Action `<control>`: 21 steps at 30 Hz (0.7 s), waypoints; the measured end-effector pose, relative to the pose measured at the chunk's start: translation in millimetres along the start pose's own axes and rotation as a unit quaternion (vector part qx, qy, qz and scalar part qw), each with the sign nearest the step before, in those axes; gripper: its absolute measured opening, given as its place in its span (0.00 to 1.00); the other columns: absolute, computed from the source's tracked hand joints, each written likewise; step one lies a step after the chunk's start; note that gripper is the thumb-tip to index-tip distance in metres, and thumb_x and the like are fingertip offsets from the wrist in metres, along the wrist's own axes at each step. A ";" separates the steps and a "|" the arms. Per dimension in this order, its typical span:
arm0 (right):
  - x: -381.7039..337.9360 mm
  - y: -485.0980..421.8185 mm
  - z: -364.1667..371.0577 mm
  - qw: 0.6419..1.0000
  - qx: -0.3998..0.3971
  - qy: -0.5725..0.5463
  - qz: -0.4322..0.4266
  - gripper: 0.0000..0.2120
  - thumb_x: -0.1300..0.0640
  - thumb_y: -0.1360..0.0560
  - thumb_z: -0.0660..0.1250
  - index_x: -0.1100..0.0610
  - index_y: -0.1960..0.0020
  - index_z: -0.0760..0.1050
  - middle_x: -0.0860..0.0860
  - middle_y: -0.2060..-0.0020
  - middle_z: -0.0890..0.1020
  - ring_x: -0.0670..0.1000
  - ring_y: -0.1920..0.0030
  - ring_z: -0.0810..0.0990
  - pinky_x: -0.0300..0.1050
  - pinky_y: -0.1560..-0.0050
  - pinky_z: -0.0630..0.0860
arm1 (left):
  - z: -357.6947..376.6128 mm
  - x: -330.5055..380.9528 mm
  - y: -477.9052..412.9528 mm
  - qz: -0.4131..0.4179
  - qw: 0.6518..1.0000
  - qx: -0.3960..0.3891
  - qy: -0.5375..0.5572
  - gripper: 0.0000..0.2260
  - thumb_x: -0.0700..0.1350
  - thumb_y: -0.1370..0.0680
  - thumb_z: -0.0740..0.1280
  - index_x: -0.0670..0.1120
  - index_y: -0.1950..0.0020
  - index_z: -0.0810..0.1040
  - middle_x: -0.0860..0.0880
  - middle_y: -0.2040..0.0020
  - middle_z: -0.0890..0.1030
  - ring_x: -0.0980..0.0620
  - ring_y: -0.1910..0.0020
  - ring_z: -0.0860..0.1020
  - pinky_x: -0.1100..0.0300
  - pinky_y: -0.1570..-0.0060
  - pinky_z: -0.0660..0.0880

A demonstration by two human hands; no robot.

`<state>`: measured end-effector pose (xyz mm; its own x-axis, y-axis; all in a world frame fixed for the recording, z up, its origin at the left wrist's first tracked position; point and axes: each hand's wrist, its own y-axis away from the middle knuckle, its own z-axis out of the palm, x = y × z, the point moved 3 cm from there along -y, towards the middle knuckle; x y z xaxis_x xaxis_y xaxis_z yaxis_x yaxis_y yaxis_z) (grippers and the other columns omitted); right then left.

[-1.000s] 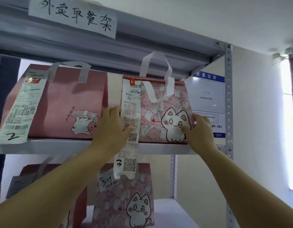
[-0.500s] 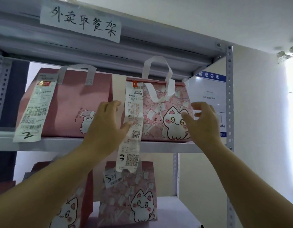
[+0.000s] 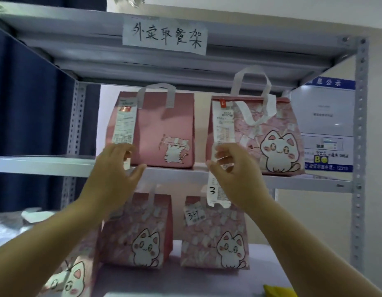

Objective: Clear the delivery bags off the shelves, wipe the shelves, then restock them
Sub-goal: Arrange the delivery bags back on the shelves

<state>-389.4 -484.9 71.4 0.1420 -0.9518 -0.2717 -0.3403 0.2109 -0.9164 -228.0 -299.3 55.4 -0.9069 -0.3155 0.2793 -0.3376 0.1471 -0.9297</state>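
Two pink delivery bags stand on the middle shelf [image 3: 35,163]. The left is a plain pink bag [image 3: 164,125] with a small cat print. The right is a patterned cat bag [image 3: 278,129] with a long receipt [image 3: 220,189] hanging past the shelf edge. My left hand [image 3: 112,174] is raised before the plain bag's lower left corner, fingers spread, holding nothing. My right hand [image 3: 235,174] hovers in front of the hanging receipt with fingers curled apart; no grip shows. On the shelf below stand two patterned cat bags [image 3: 142,228] [image 3: 215,232].
A third cat bag [image 3: 67,275] sits at the lower left. A handwritten paper label [image 3: 164,36] is taped to the top shelf. A notice board [image 3: 327,116] hangs behind on the right, a dark blue curtain [image 3: 25,103] on the left. Something yellow [image 3: 278,291] lies at the bottom edge.
Both hands let go of the patterned bag's sides and shifted left. The view pulled back and swung left, so both bags and the lower shelf now show.
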 end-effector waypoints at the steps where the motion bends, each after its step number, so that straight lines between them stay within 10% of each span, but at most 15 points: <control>1: -1.6 -0.9 9.4 1.000 -0.018 0.002 0.011 0.16 0.52 0.27 0.69 0.55 0.41 0.72 0.46 0.51 0.77 0.44 0.52 0.76 0.43 0.51 0.77 | -4.5 -12.1 -2.4 -0.023 1.000 0.003 -0.003 0.19 0.44 0.28 0.72 0.42 0.40 0.72 0.49 0.49 0.71 0.48 0.49 0.73 0.50 0.49 0.74; 11: -0.2 -29.6 87.3 0.989 -0.092 0.055 0.101 0.33 0.45 0.29 0.68 0.55 0.30 0.61 0.53 0.35 0.69 0.54 0.36 0.69 0.53 0.36 0.69 | 5.8 -97.8 -41.6 -0.139 0.987 -0.075 -0.027 0.31 0.54 0.26 0.67 0.44 0.28 0.60 0.43 0.30 0.65 0.43 0.32 0.63 0.44 0.37 0.65; 21: 6.3 -36.8 101.8 0.984 -0.098 0.051 0.139 0.25 0.46 0.29 0.69 0.54 0.37 0.65 0.49 0.42 0.75 0.50 0.44 0.74 0.45 0.47 0.71 | 22.9 -109.2 -59.3 -0.100 0.989 -0.098 0.052 0.12 0.52 0.22 0.61 0.48 0.42 0.67 0.48 0.42 0.78 0.52 0.56 0.75 0.60 0.67 0.71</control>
<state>-281.3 -476.0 73.4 -0.0731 -0.8829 -0.4638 -0.5269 0.4290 -0.7337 -103.1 -295.1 74.5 -0.8344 -0.2593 0.4864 -0.5464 0.2729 -0.7918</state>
